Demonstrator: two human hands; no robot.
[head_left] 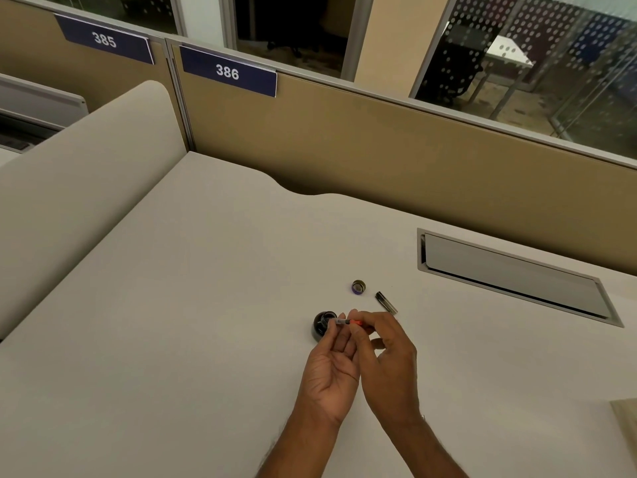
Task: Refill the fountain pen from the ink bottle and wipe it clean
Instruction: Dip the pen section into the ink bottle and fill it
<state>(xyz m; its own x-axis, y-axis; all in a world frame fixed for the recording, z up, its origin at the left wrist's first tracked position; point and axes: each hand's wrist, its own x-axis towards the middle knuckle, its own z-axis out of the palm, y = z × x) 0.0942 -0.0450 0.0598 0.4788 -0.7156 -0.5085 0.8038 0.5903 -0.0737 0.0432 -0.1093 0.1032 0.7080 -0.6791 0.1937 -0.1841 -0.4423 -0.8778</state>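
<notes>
Where the pale desk (213, 305) meets the tan partition (379, 146), two blue number plates reading 385 (105, 39) and 386 (228, 71) hang along the top rail. A recessed cable hatch (513, 276) with a grey flap sits in the desk surface to the right, well apart from the work. A pale wooden corner (625, 432) shows at the lower right edge.

Both bare forearms enter from the bottom edge and meet near desk centre. Left hand (331, 367): palm turned up, fingers curled, fingertips pinched on the grey end of the pen part. Right hand (386, 353): back of hand toward camera, thumb and forefinger closed on the orange end of the same part. The fountain pen section (346, 321) lies roughly level between the two grips, held above the desk; nib detail too small to resolve.

Ink bottle (322, 325): dark, round, standing on the desk just beyond the left fingertips, uncapped, with the pen's grey end over or at its mouth; contact cannot be told. Pen barrel (386, 301), dark, lies flat on the desk just beyond the right hand. Bottle cap (359, 287), purple-banded, rests on the desk near the barrel, apart from the bottle
</notes>
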